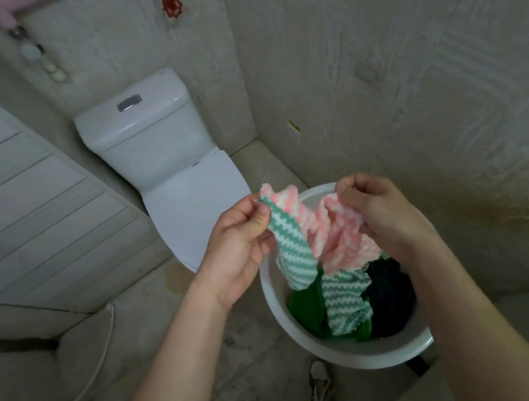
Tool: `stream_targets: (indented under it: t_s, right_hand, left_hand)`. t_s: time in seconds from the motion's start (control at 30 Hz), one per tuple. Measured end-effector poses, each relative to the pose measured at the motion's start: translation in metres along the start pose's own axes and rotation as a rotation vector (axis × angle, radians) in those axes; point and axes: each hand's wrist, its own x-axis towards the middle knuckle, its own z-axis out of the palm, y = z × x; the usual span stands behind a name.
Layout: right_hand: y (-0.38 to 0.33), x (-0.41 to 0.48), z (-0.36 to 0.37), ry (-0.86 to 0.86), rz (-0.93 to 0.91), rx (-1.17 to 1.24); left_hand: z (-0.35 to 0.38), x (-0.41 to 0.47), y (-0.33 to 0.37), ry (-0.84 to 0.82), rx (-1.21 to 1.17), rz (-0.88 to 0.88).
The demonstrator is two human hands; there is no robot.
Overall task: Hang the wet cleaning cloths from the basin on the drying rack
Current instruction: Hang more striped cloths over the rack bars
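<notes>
cloths fill the white basin (272, 289), and two of them are lifted out of the heap: a pink-striped cloth (338, 240) and a teal-striped cloth (290, 251), bunched side by side just above the rim. the left hand (238, 239) pinches the top corner where both cloths meet, thumb and fingers closed on the fabric. the right hand (381, 206) is closed on the far edge of the pink one. still lying in the basin are a green cloth (308, 308), a second teal-striped cloth (347, 305) and a dark cloth (391, 298).

the step in hand looks like sorting out a single cloth. to do it well, i would let the teal one drop from the left pinch, keep only the pink corner, then draw the hands apart along one edge so the cloth opens flat before it goes over a bar.

no drying rack is in view, so the person will have to turn to reach it. a closed toilet (193, 197) stands just beyond the basin, walls close in on the right, and a hose (87, 384) trails across the floor at left, something to step around. the person's shoes (320, 389) stand just beside the basin.
</notes>
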Motion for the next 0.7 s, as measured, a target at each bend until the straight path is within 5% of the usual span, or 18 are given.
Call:
stream_targets:
  t_s: [0.3, 0.6, 0.7]
  right_hand:
    - [-0.037, -0.023, 0.055, -0.398, -0.086, 0.004]
    - [-0.060, -0.052, 0.152, -0.347, -0.056, 0.159]
    - [-0.068, -0.065, 0.185, -0.385, -0.124, 0.015]
  left_hand:
    - [-0.005, -0.028, 0.026, 0.020, 0.078, 0.011]
    - [-0.087, -0.093, 0.079, 0.259, 0.177, 0.172]
    - [-0.117, -0.127, 0.102, 0.271, 0.156, 0.219]
